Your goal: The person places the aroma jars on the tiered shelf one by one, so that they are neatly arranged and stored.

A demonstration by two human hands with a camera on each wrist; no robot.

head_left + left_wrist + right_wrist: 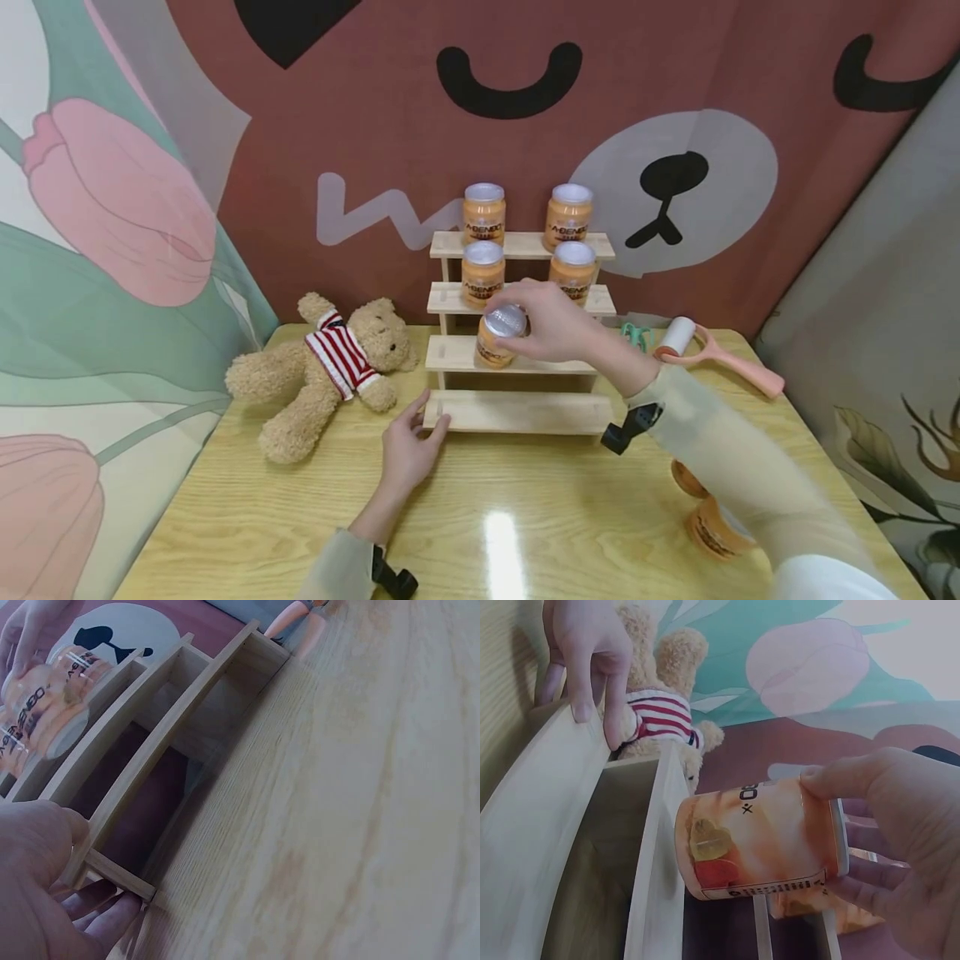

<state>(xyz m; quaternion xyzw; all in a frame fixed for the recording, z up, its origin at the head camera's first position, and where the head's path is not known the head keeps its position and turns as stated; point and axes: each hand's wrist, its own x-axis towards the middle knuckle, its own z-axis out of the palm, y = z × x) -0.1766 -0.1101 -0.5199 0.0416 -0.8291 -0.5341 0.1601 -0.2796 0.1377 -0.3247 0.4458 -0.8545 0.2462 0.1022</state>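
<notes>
A stepped wooden rack stands on the table. My right hand grips an orange jar with a silvery top by its upper rim, at the left part of the second step from the bottom. In the right wrist view the same jar leans over that step's edge; whether its base touches the wood I cannot tell. My left hand holds the left end of the lowest step, thumb and fingers around the board. Two jars stand on the top step, and two more on the one below.
A teddy bear in a striped shirt lies left of the rack. To the right are a pink-handled lint roller and a small green object. Another orange jar at the right front is partly hidden by my right sleeve.
</notes>
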